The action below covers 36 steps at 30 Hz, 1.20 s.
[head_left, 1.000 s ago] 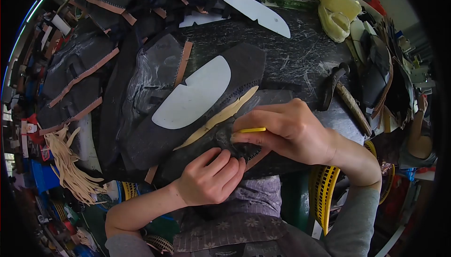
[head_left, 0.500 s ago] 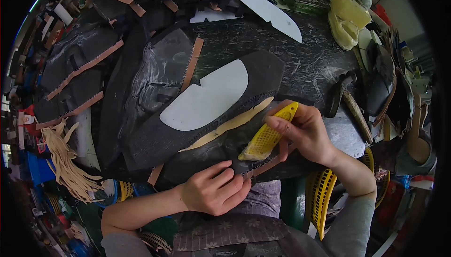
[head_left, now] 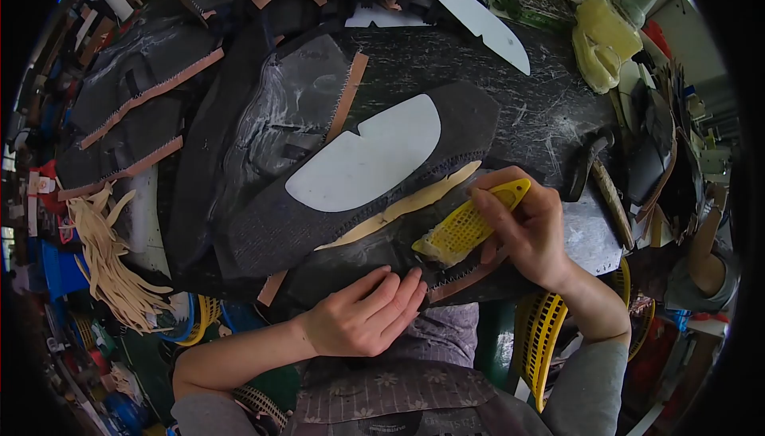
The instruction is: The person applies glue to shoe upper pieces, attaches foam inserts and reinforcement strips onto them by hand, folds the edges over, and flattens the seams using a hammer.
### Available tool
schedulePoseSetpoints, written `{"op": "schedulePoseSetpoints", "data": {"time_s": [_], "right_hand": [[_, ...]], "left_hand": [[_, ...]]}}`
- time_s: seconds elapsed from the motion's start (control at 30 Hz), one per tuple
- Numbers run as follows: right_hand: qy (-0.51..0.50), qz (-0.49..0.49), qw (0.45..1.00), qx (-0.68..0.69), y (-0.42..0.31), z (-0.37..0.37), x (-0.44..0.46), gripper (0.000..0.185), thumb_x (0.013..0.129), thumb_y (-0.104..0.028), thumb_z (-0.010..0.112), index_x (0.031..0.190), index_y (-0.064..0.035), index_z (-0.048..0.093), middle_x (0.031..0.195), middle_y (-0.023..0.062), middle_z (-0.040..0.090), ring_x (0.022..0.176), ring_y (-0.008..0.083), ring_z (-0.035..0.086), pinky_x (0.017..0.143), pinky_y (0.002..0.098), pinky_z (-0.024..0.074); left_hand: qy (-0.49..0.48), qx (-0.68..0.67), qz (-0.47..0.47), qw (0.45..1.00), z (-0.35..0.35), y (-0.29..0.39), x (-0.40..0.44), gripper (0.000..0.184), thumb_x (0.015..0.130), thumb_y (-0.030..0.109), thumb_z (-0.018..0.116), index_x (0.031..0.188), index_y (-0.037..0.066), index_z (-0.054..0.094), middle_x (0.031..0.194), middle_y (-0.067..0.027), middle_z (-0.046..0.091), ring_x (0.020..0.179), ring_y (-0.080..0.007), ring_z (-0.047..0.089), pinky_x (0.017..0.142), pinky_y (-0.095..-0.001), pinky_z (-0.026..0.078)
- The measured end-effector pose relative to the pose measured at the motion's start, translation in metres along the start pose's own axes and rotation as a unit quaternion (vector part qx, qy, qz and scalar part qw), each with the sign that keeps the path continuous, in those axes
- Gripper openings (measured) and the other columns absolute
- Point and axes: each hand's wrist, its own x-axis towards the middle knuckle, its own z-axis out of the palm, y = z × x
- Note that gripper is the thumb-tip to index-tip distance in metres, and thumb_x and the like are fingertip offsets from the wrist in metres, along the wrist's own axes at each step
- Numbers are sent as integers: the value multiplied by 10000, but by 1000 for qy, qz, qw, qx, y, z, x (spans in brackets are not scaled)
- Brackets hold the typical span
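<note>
My right hand (head_left: 532, 233) pinches a yellow perforated plastic piece (head_left: 472, 225), like a glue spreader, by its upper end. Its pale, crusted lower end is low over a dark sheet piece (head_left: 351, 265) with a brown toothed-edge strip (head_left: 470, 278); I cannot tell whether it touches. My left hand (head_left: 365, 314) rests on that piece's near edge, its fingers extended side by side. Just beyond lies a larger black piece (head_left: 247, 237) bearing a white half-moon template (head_left: 366, 153) with a small notch. A narrow cream strip (head_left: 398, 209) runs along its near edge.
More dark pieces with brown strips (head_left: 151, 100) cover the table's left side. A bundle of cream strips (head_left: 119, 265) hangs at the left. To the right are a hammer (head_left: 607, 185), a yellowish translucent container (head_left: 602, 41) and a yellow basket (head_left: 542, 340). Another person's arm (head_left: 708, 245) shows far right.
My right hand and the yellow piece have shifted slightly right, with the piece now tilted flatter. My left hand's fingers have straightened over the dark piece. The view has shifted a little.
</note>
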Motion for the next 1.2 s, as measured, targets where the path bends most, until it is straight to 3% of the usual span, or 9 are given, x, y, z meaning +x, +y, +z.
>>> {"op": "schedulePoseSetpoints", "data": {"time_s": [0.17,0.23,0.33,0.5,0.63,0.87,1.03,1.1,1.2], "right_hand": [[-5,-209,941,-266,0,2,1,157,937,-60,684,1070,-1,626,844,122,706,576,151,683,468,221,515],[8,-486,828,-278,17,9,3,226,866,-43,732,1065,-7,631,893,160,720,618,185,694,490,250,533],[6,-590,710,-385,1,-8,-5,261,852,-50,732,1081,-16,610,1038,232,703,601,168,675,509,256,550],[202,-472,849,-122,-24,-64,0,220,1064,-187,506,1157,-2,583,1107,246,678,652,155,651,541,248,538],[316,-351,877,-83,-16,-119,16,291,1047,-197,550,1207,43,595,1088,168,691,727,118,614,711,234,502],[380,-328,864,37,-1,-222,30,273,1026,-192,582,1212,4,623,1013,102,686,658,83,560,617,227,447],[66,-284,955,57,-37,-106,-2,248,980,-253,638,1051,-25,571,866,118,681,544,103,582,511,216,482],[-196,-462,864,-39,-15,-54,17,263,921,-237,703,992,-33,553,855,91,678,572,202,646,524,280,546],[-253,-489,784,-288,-22,-4,27,240,873,-216,704,951,-47,551,835,67,623,607,207,642,520,332,529]], "left_hand": [[12,-14,-14,1000,0,1,0,257,893,218,659,1027,17,745,1091,-116,727,918,-214,677,861,-330,581],[15,-13,-13,1000,0,1,1,255,892,217,657,1024,18,745,1093,-115,725,913,-213,677,856,-329,582],[33,-43,-33,998,1,3,1,253,875,217,677,1019,19,744,1088,-122,721,898,-213,671,842,-331,582],[88,-267,-189,941,-4,-2,0,323,820,209,746,1070,10,701,1158,-129,678,945,-273,672,815,-360,578],[10,-261,-227,938,-12,-16,13,552,844,260,743,1286,-16,559,1338,-181,563,1231,-358,537,1035,-462,452],[-53,-252,-196,946,-14,-15,11,579,875,331,705,1322,-6,555,1391,-179,564,1319,-369,478,1102,-511,369],[-36,-245,-189,950,-12,-14,12,542,852,304,736,1251,-33,589,1325,-196,605,1288,-386,522,1084,-516,408],[-28,-247,-196,949,-11,-15,12,523,841,283,749,1223,-39,593,1314,-200,609,1271,-391,538,1079,-521,420],[-19,-247,-200,948,-11,-15,11,495,822,249,769,1180,-46,593,1302,-205,611,1252,-398,557,1078,-530,431]]}}
